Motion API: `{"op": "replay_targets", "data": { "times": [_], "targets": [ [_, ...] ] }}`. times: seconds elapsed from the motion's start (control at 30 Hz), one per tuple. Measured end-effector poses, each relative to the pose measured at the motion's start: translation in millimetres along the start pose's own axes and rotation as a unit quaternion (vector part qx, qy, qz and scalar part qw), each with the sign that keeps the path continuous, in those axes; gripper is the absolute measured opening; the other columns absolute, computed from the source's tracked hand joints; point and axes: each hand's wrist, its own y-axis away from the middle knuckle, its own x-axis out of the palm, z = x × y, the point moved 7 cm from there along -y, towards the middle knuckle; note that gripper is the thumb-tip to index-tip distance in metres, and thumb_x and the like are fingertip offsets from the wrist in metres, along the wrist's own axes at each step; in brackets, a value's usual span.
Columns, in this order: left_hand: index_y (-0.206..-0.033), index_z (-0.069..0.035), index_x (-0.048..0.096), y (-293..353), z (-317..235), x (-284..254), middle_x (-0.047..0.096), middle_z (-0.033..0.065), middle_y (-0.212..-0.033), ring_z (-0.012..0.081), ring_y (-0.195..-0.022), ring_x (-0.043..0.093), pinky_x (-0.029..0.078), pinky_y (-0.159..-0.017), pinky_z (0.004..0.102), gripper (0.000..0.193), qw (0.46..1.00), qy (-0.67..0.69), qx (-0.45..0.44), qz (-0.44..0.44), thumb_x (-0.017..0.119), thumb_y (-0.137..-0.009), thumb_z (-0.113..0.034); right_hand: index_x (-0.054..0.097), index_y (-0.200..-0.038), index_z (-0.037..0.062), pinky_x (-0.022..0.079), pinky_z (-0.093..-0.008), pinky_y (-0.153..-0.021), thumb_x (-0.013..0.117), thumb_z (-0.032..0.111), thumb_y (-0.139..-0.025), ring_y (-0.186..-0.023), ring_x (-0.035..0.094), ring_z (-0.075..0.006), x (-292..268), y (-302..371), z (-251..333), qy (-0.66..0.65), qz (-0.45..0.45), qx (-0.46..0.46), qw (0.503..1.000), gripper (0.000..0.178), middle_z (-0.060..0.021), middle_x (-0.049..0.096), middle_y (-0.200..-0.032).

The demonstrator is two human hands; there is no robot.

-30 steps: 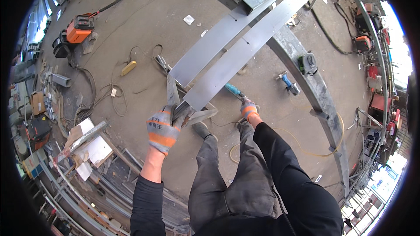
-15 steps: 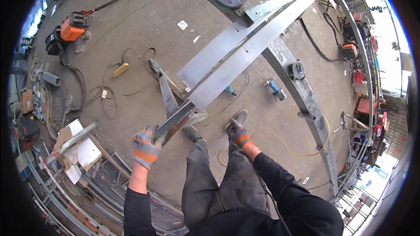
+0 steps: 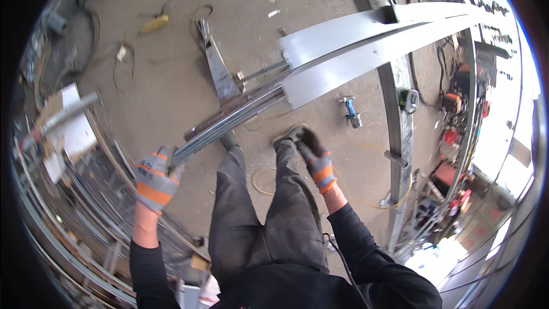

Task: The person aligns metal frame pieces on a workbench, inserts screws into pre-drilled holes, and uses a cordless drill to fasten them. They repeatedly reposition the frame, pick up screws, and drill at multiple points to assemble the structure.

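My left hand (image 3: 155, 178), in a grey and orange glove, is closed around the near end of long, thin grey metal profiles (image 3: 229, 128). They run up and right to two long, pale flat metal strips (image 3: 349, 71) lying side by side. Beside the profiles lies a dark, rusty steel bar (image 3: 220, 113). My right hand (image 3: 318, 163), gloved alike, hangs in front of my right leg, away from the metal. Its thumb and fingers look apart, and nothing shows in them.
A galvanized steel beam (image 3: 400, 143) on the right carries a tape measure (image 3: 409, 100). On the floor are a blue power tool (image 3: 351, 113), a yellow object (image 3: 154, 24) and a thin hose (image 3: 263, 182). Metal lengths and boards (image 3: 80, 129) crowd the left.
My left hand has moved left with the profiles' end, and more of their length shows beyond the pale strips. The view has shifted. My right hand remains free near my leg.
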Motion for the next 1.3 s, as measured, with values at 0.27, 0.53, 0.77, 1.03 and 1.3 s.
{"op": "replay_targets", "data": {
  "times": [0.27,0.53,0.77,1.03,1.3],
  "targets": [
    [-0.129,-0.002,0.072,121.9,53.7,71.6,0.076,0.0198,-0.116,0.0454,-0.103,0.071,0.057,-0.091,0.0533,0.048,0.995,0.059,-0.035,-0.068,0.088,-0.084,-0.014,0.053,-0.160,-0.0061,0.061,-0.0414,-0.104,0.062,0.009,-0.113,-0.117,0.075,-0.0273,-0.8,-25.5,85.5,-0.040,0.043,-0.022,0.998,0.050,-0.0220,0.073,-0.141],
    [-0.105,-0.007,0.074,156.5,50.0,241.4,0.072,0.0155,-0.094,0.0406,-0.082,0.069,0.054,-0.073,0.0502,0.032,0.893,0.439,-0.094,0.008,0.091,-0.078,-0.015,0.063,-0.156,0.0065,0.054,-0.0515,-0.115,0.080,0.043,-0.101,-0.132,0.070,-0.0414,15.7,54.3,-162.9,0.541,0.360,0.034,0.759,0.068,-0.0239,0.073,-0.143],
    [-0.105,-0.007,0.073,136.6,39.7,334.2,0.072,0.0150,-0.093,0.0410,-0.080,0.068,0.054,-0.071,0.0512,0.040,0.893,0.440,-0.031,-0.088,0.095,-0.077,-0.025,0.070,-0.148,0.0133,0.052,-0.0540,-0.114,0.074,0.053,-0.102,-0.132,0.067,-0.0451,47.0,41.4,-191.2,0.551,0.380,-0.072,0.740,0.061,-0.0233,0.072,-0.144],
    [-0.109,-0.006,0.078,116.4,36.1,369.3,0.074,0.0138,-0.096,0.0393,-0.082,0.071,0.057,-0.074,0.0509,0.048,0.875,0.467,-0.035,-0.127,0.099,-0.070,-0.023,0.070,-0.152,0.0129,0.055,-0.0485,-0.113,0.057,0.078,-0.103,-0.131,0.070,-0.0449,-0.5,41.3,-238.4,0.709,0.399,0.244,0.527,0.083,-0.0237,0.073,-0.145],
    [-0.111,-0.006,0.076,109.7,26.4,338.3,0.076,0.0158,-0.098,0.0418,-0.086,0.072,0.059,-0.077,0.0512,0.041,0.869,0.474,-0.016,-0.142,0.095,-0.080,-0.024,0.067,-0.155,0.0126,0.047,-0.0500,-0.125,0.069,0.066,-0.101,-0.148,0.058,-0.0430,-18.8,46.4,-258.9,0.558,0.285,0.102,0.773,0.076,-0.0245,0.065,-0.155]
  ]
}}
